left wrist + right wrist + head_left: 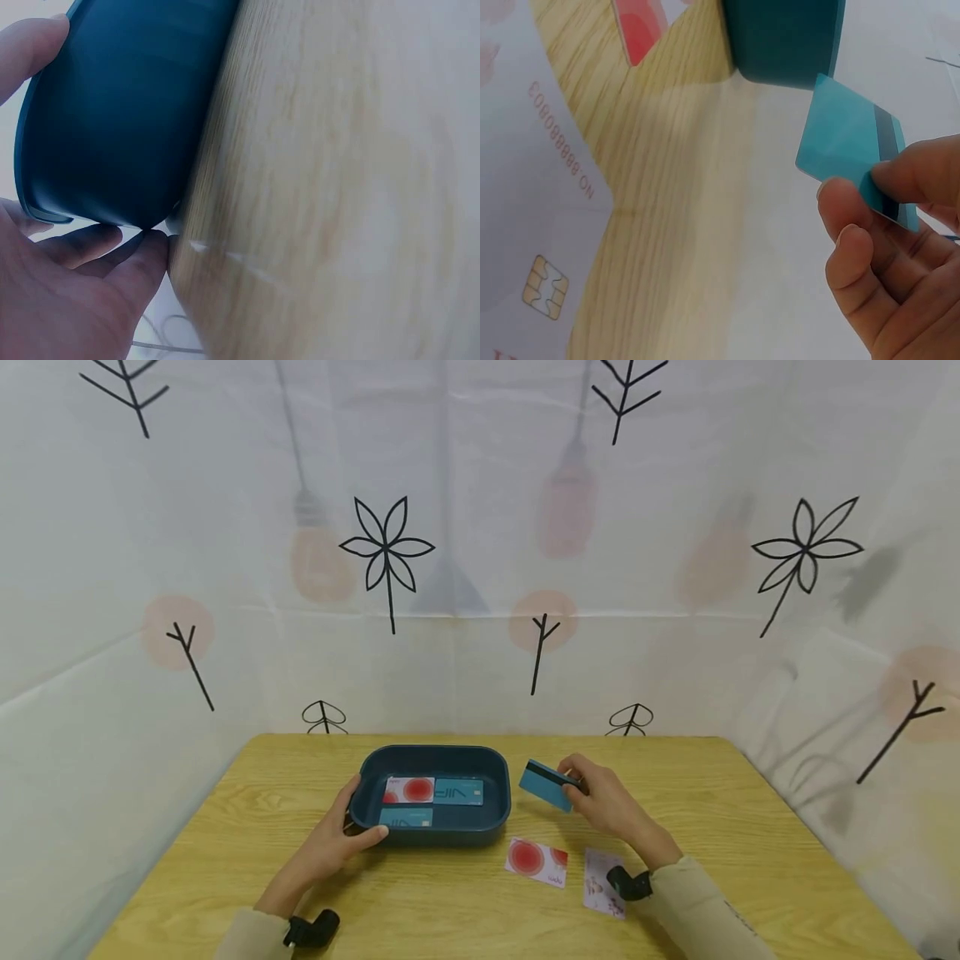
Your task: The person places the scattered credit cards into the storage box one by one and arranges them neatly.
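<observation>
A dark teal plastic tray (430,837) stands on the table with two blue VIP cards and a red-and-white card lying flat inside. At its left end my left hand (335,837) grips the corner, thumb at the front rim and fingers against the side wall (112,120). My right hand (603,797) pinches a blue card (546,787) by one end, thumb across its black stripe. That card (840,135) is tilted in the air, just right of the tray and apart from it. Below it, a red-and-white card (536,862) lies on the table.
A pale patterned card (602,885) lies under the right wrist, partly covered by the black wrist camera (628,883). The wooden table (247,810) ends at a white printed curtain (465,677) behind the tray.
</observation>
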### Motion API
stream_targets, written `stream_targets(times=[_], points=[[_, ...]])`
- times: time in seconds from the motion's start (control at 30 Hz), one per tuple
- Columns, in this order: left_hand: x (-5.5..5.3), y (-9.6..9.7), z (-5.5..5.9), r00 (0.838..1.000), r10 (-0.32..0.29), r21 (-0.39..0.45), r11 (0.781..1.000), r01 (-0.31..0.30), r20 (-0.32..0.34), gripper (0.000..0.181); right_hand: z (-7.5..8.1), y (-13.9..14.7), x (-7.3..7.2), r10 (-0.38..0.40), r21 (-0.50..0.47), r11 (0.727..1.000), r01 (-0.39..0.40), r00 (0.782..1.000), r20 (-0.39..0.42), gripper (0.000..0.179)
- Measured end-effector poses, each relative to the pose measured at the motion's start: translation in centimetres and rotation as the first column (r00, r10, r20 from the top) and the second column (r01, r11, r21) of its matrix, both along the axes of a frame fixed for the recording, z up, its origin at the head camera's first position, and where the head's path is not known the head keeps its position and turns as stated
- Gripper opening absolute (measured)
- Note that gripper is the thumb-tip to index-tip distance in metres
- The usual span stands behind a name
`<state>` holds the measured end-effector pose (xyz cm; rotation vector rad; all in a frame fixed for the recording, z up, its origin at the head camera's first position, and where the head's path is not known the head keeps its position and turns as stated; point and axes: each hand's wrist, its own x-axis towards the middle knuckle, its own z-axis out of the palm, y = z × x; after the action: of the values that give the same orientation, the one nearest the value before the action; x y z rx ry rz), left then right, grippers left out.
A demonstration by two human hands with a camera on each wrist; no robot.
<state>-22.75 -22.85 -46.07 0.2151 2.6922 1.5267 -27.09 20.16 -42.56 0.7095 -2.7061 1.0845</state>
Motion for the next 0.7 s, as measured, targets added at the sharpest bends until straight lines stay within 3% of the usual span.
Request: stream_targets(times=[0.7], points=[[0.2,0.2,0.3,1.000,-0.006,0.012,1.000,0.006,-0.011,0.097,1.8,-1.6,-0.1,0.053,0.005,0.999,-0.053,0.987,-0.150,0.020]])
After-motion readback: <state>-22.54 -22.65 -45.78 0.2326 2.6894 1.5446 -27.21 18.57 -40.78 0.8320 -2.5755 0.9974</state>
